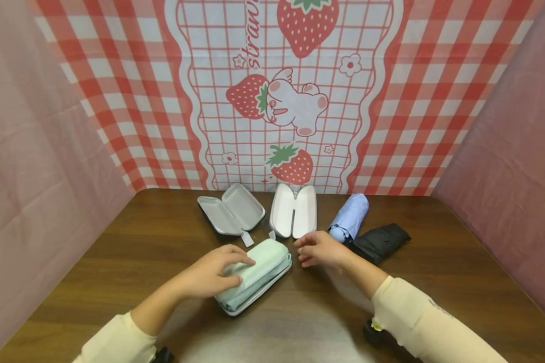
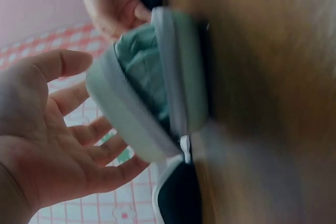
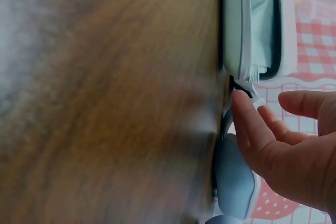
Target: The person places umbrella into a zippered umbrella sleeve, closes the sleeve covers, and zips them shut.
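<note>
A mint-green zip case (image 1: 265,257) lies slantwise on the table, its lid partly raised. Folded green fabric (image 2: 142,72) shows in the gap between lid and base. My left hand (image 1: 204,272) rests over the lid with its fingers spread; the left wrist view has those fingers along the lid's outer side. Off the right end of the case is my right hand (image 1: 324,250), fingers loosely bent and holding nothing. In the right wrist view its fingertips are close to the pull tab (image 3: 249,88) at the case's end.
Behind stand an opened grey case (image 1: 240,206) and an opened white case (image 1: 281,212). To their right lie a light-blue folded umbrella (image 1: 351,214) and a black folded umbrella (image 1: 381,242). A red checked cloth (image 1: 145,101) hangs along the table's back edge.
</note>
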### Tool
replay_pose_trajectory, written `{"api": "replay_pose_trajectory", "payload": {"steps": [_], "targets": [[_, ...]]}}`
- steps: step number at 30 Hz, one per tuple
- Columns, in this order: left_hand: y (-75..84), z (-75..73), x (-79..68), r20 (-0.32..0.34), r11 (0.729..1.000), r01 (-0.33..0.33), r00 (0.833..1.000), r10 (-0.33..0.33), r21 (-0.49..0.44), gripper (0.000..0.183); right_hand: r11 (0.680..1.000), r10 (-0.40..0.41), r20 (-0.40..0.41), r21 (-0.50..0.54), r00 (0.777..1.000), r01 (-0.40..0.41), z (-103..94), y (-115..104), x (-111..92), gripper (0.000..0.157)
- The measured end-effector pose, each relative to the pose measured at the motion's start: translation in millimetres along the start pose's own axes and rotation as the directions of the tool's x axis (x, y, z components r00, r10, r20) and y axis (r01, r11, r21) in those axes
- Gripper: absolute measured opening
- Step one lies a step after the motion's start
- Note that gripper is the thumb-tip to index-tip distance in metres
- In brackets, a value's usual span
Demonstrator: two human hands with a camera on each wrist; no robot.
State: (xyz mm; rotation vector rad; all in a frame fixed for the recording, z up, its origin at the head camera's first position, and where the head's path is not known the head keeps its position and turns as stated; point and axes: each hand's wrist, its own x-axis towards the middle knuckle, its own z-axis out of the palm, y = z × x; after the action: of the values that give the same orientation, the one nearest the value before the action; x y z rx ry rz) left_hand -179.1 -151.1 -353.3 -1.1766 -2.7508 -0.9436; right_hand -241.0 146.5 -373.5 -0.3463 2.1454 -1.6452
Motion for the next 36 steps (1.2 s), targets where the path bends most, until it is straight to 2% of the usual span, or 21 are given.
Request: {"api": "replay_pose_trajectory", "payload": {"steps": [5, 11, 21, 28, 31, 36], "targets": [[7.3, 8.9, -1.0, -0.023, 0.994, -0.011, 1.0, 0.014, 0.106, 0.037, 1.0, -0.02, 0.015, -0.013, 1.0, 0.021, 0.1, -1, 3, 0.029], [11.3, 15.1, -2.4, -0.03, 0.987, -0.006, 0.999, 0.011, 0.161, 0.039, 0.999, -0.032, 0.053, 0.009, 0.998, 0.032, 8.3, -1, 6, 0.028], [15.1, 21.0, -2.9, -0.012, 0.977, -0.016, 1.0, 0.019, 0.214, 0.042, 0.998, -0.051, -0.02, -0.027, 0.998, 0.051, 19.8, -3, 5, 0.032], [18.0, 27.4, -3.9, -0.014, 0.961, -0.009, 1.0, 0.013, 0.275, 0.046, 0.984, -0.092, 0.029, -0.152, 0.995, 0.095, 19.0, -6, 0, 0.032], [18.7, 28.7, -5.1, -0.016, 0.957, -0.007, 1.0, 0.012, 0.289, 0.047, 0.964, -0.121, 0.05, -0.234, 0.991, 0.129, 18.0, -6, 1, 0.029], [17.1, 29.3, -7.5, -0.013, 0.949, -0.017, 1.0, 0.022, 0.315, 0.047, 0.918, -0.154, 0.02, -0.367, 0.988, 0.151, 19.7, -8, 7, 0.024]]}}
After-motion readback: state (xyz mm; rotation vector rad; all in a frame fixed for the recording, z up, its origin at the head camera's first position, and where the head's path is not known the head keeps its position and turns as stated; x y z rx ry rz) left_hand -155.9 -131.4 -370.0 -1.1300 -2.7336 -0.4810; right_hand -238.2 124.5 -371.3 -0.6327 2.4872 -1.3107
